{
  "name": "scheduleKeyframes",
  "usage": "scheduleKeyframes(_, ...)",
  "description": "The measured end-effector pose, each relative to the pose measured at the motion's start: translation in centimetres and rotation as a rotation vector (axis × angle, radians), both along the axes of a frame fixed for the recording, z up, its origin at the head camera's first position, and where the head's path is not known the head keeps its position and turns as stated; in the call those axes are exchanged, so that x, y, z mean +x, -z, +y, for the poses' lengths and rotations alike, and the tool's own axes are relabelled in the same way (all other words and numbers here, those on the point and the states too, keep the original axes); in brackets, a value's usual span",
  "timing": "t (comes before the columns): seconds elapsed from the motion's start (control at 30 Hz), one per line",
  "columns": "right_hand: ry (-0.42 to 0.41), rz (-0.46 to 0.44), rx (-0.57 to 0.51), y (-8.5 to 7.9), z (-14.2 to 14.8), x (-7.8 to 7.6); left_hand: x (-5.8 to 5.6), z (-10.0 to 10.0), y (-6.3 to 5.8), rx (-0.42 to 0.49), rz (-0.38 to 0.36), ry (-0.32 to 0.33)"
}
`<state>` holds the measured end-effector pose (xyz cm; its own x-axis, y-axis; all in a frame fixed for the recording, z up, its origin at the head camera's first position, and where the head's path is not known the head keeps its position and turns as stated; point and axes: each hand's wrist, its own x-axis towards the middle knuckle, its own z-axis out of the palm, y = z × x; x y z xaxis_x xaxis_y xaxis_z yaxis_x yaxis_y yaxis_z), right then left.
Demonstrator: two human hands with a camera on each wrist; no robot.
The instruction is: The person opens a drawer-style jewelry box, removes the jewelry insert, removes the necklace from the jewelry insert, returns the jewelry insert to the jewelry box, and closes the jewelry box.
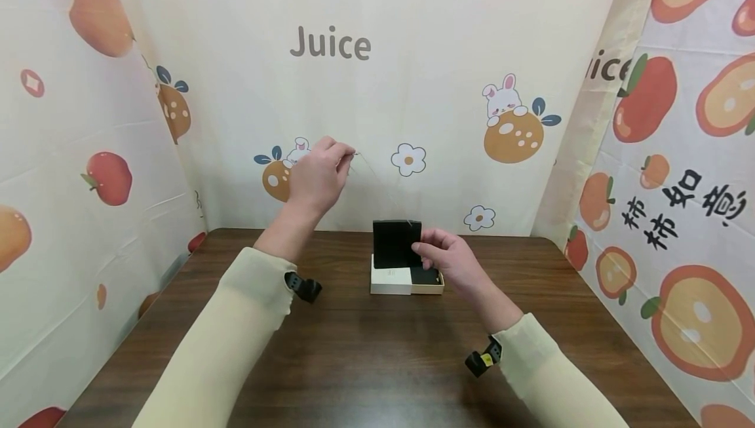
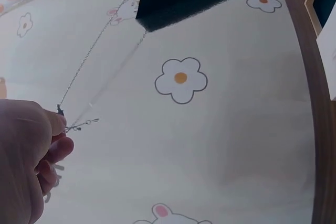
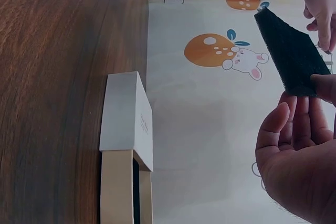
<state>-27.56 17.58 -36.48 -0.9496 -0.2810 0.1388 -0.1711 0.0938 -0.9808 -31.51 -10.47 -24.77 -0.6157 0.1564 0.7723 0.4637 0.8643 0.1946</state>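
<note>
My left hand (image 1: 318, 175) is raised on the left and pinches the clasp end of a thin silver necklace (image 2: 86, 60) between thumb and forefinger. Its two strands run to the edge of a black square jewelry pad (image 1: 394, 244), and a short extender chain (image 2: 86, 123) dangles by the fingertips. The right hand (image 1: 451, 259) grips that pad by its right edge, thumb on the near face and fingers behind. In the right wrist view the pad (image 3: 294, 53) is tilted, held off the table. Behind and below it stands a white box sleeve (image 1: 389, 282), partly covered by the pad in the head view.
A cream drawer (image 1: 428, 289) with a dark inside sticks out of the sleeve's right side. Both stand toward the back of the brown wooden table (image 1: 354, 349). Fruit-print curtains (image 1: 413, 87) hang behind the table and along both sides.
</note>
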Motion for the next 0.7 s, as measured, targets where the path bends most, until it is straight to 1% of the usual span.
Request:
scheduleKeyframes(0.27, 0.009, -0.014, -0.034, 0.2, -0.1, -0.1, -0.1, -0.6, -0.7, 0.037, -0.017, -0.030)
scheduleKeyframes(0.37, 0.013, -0.014, -0.038, 0.4, -0.2, -0.1, -0.1, -0.7, -0.9, 0.064, -0.016, -0.025)
scheduleKeyframes(0.53, 0.030, -0.019, -0.029, 0.5, 0.0, -0.1, -0.1, -1.1, -1.0, 0.119, 0.004, -0.014)
scheduleKeyframes(0.7, 0.038, -0.024, -0.032, 0.3, 0.1, -0.1, 0.0, -1.2, -0.9, 0.121, -0.011, -0.005)
